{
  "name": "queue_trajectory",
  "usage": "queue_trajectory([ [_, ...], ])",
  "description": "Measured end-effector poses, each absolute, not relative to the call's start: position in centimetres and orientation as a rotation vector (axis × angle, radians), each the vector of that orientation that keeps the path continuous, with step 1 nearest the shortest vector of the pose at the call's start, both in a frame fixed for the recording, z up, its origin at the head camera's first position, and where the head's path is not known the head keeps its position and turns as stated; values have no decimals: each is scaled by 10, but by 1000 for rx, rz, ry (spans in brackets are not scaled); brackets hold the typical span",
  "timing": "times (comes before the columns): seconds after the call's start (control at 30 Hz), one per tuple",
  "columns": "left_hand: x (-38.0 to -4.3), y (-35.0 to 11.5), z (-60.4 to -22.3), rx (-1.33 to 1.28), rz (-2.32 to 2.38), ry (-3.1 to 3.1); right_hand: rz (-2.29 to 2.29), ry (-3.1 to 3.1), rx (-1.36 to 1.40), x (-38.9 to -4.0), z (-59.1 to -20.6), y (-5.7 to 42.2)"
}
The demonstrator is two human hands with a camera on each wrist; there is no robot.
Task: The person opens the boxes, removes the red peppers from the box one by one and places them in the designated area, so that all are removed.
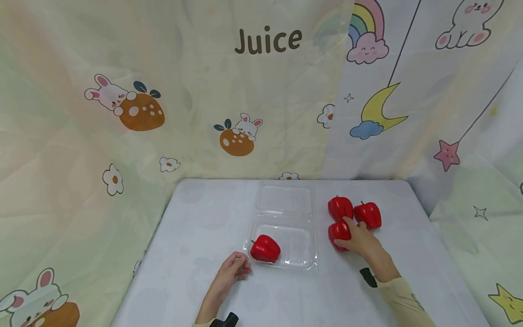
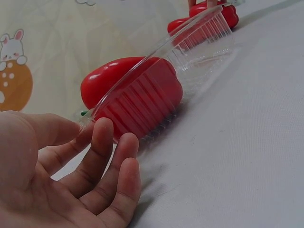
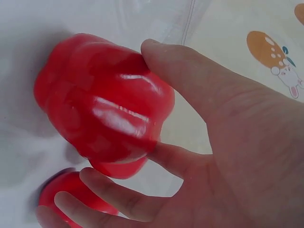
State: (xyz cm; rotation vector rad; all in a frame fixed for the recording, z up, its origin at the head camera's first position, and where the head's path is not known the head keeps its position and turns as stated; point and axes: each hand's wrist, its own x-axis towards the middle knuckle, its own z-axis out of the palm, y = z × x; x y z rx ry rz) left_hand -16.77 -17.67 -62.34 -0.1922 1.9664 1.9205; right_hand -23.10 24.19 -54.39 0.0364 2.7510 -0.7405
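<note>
My right hand (image 1: 361, 240) grips a red bell pepper (image 1: 339, 230) between thumb and fingers, low over the table's right side. Close up in the right wrist view, the thumb lies on one side of the glossy pepper (image 3: 109, 104) and the index finger on the other. Two more red bell peppers stand just behind it, one at left (image 1: 340, 208) and one at right (image 1: 368, 215). At the near left corner of an opened clear plastic container (image 1: 300, 262), my left hand (image 1: 233, 269) pinches the rim with thumb and index finger. Inside that corner lies another bell pepper (image 1: 265, 249).
The container's lid (image 1: 286, 200) is folded back flat, away from me. A white cloth covers the table (image 1: 196, 218). Printed fabric curtains (image 1: 196, 81) hang directly behind and beside it. A black wrist strap piece (image 1: 368, 277) shows by the right sleeve.
</note>
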Motion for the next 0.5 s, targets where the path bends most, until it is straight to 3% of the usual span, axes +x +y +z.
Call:
queue_trajectory([
  [0.5, -168, -177, -621, -208, 1927, 1943, -741, 2760, 26, -231, -543, 241],
])
